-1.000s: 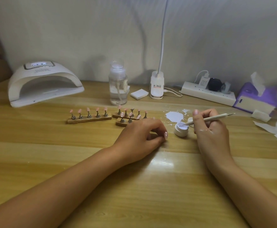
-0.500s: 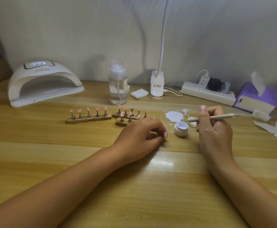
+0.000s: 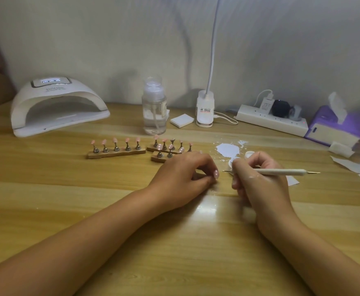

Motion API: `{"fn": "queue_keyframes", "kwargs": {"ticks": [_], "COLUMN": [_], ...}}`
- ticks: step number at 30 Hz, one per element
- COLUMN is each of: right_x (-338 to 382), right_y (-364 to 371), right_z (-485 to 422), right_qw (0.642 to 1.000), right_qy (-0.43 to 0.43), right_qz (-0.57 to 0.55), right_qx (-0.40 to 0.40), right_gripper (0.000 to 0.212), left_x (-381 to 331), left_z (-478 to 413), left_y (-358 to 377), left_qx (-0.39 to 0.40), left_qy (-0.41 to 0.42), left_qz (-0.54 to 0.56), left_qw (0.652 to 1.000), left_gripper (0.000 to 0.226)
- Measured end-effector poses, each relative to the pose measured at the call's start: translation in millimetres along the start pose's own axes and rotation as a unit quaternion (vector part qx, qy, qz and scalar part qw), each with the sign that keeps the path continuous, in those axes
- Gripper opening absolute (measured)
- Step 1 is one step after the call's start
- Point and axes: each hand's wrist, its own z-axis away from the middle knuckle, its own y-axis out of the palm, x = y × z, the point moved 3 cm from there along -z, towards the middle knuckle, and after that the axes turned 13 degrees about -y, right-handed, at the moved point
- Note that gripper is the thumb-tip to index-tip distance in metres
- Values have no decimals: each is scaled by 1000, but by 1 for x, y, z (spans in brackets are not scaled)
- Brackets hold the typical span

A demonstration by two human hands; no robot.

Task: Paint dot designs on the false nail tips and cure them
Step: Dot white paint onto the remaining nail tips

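Right hand (image 3: 260,189) is gripping a slim white pen (image 3: 281,171) low on its shaft, fingers curled round it. The fine working end is pointing left at the nail tip (image 3: 216,174), just short of touching it. Left hand (image 3: 181,176) is resting on the table (image 3: 110,210) with its fingers curled in, and it looks to be pinching that pink nail tip, which is already showing a few white dots.

To do this well, the person is best bracing both wrists on the wood so that only the fingertips are moving. The pen should be coming down straight onto the nail, touching lightly and lifting straight off, so each dot is staying round rather than smearing. The paint pot (image 3: 232,163) is sitting just behind the right hand, mostly hidden, beside a white spill (image 3: 227,150). Reloading should probably be done with care for the knuckles near that wet patch.

Further back, more pink tips are standing on wooden stands (image 3: 115,153). The curing lamp (image 3: 57,107) is waiting at the far left, well apart.
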Motion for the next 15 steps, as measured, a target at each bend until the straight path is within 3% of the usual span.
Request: {"fn": "queue_keyframes", "kwargs": {"ticks": [15], "right_x": [2], "right_y": [7], "right_z": [2], "right_qw": [996], "right_qy": [-30], "right_qz": [59], "right_qx": [53], "right_gripper": [25], "left_x": [1], "left_z": [-1], "left_y": [0], "left_qx": [1], "left_qy": [0], "left_qz": [5], "left_qw": [1000], "left_gripper": [9]}}
